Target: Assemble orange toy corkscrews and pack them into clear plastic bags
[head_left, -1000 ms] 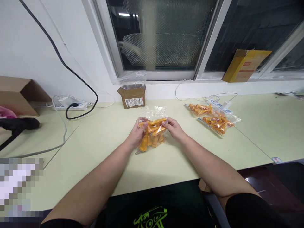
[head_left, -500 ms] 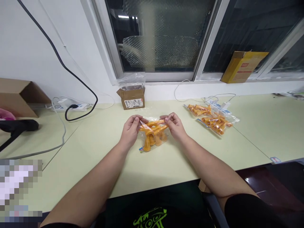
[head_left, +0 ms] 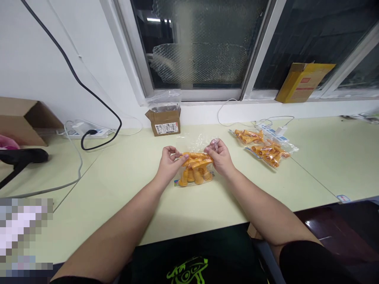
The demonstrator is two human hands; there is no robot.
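Observation:
A clear plastic bag with several orange horn-shaped plastic pieces in it rests on the table in front of me. The flared ends point towards me. My left hand is closed on the bag's left side, its thumb on top of an orange piece. On the other side my right hand pinches the bag's upper right corner, and crumpled film shows at its fingers. The loose top of the bag spreads out beyond my hands. Two filled bags of like orange pieces lie to the right.
A small brown carton stands against the wall under the window. Power strips with white cables sit at the back right and back left. A yellow box leans on the sill. A black cable hangs at left.
My left hand has shifted right and its thumb now presses onto the pieces. The orange pieces lie more level, and the bag's top film has opened out away from me.

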